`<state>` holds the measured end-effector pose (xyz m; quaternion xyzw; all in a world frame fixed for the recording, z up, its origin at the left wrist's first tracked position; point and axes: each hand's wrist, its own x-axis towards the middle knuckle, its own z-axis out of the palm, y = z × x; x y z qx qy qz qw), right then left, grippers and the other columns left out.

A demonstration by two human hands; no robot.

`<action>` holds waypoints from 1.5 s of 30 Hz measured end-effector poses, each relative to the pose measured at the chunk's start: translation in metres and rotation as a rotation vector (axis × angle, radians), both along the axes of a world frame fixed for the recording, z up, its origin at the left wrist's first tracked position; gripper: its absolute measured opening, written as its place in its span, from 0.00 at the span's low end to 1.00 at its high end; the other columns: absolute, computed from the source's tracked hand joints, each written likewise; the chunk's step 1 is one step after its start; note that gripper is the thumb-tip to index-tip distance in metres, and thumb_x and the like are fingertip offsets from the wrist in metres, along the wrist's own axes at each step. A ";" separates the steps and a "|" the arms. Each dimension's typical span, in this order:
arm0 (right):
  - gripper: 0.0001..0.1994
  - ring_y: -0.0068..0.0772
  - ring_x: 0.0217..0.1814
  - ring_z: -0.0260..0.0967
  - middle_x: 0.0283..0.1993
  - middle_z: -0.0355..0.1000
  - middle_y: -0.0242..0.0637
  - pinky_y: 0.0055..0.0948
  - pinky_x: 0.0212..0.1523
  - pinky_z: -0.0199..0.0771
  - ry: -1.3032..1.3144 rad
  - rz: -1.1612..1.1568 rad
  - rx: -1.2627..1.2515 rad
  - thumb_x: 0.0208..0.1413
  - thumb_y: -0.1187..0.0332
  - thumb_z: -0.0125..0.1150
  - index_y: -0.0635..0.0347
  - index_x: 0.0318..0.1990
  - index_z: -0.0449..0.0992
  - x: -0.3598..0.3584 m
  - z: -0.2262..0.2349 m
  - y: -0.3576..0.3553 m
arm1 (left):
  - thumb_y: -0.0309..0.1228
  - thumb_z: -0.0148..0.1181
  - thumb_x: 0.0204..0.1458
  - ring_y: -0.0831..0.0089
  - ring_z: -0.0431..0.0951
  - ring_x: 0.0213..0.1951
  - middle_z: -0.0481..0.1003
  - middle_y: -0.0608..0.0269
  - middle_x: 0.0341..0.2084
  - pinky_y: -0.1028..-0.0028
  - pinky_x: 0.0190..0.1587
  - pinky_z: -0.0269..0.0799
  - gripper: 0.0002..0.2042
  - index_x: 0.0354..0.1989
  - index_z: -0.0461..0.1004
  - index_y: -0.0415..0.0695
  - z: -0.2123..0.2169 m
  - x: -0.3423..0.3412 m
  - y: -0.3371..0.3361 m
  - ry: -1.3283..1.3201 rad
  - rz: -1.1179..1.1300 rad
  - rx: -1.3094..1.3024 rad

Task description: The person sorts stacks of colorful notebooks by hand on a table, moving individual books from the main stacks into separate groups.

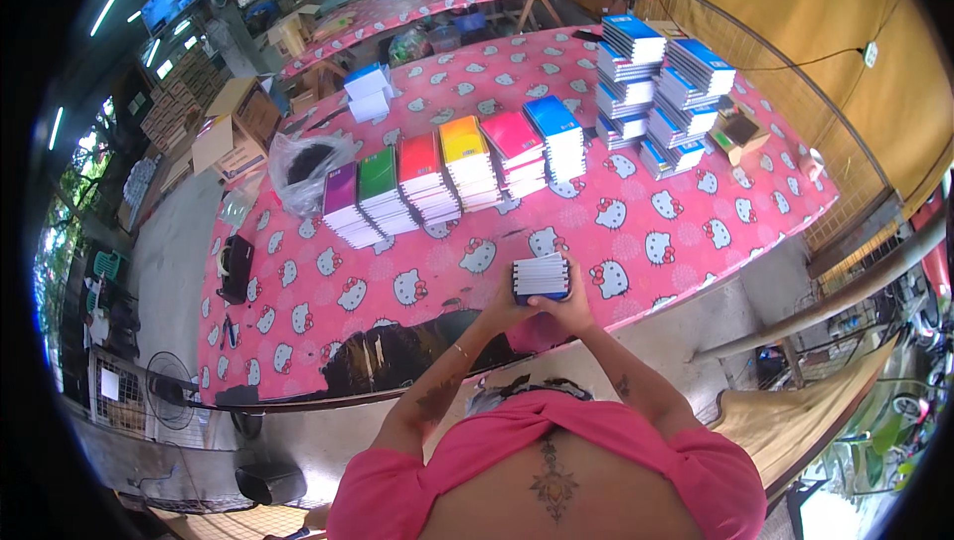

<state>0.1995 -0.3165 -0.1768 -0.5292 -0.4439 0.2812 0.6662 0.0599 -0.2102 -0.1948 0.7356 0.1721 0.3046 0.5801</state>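
Pink cat-print cloth covers the long surface (646, 232), with a row of coloured notebook piles (452, 167) lined up far back. Near the front edge, the left hand (502, 311) and right hand (576, 307) each have their grip closed tight on a small stack of white-paged, blue-covered notebooks (542, 277). It is held up, so a loose squeeze could let some slide out and drop.
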 end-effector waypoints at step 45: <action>0.16 0.23 0.22 0.68 0.26 0.73 0.25 0.22 0.23 0.67 0.382 -0.244 -0.585 0.53 0.53 0.66 0.55 0.39 0.79 0.509 0.016 -0.061 | 0.36 0.66 0.55 0.67 0.78 0.49 0.79 0.52 0.45 0.71 0.50 0.73 0.20 0.49 0.75 0.33 0.014 0.153 0.028 0.461 0.246 0.005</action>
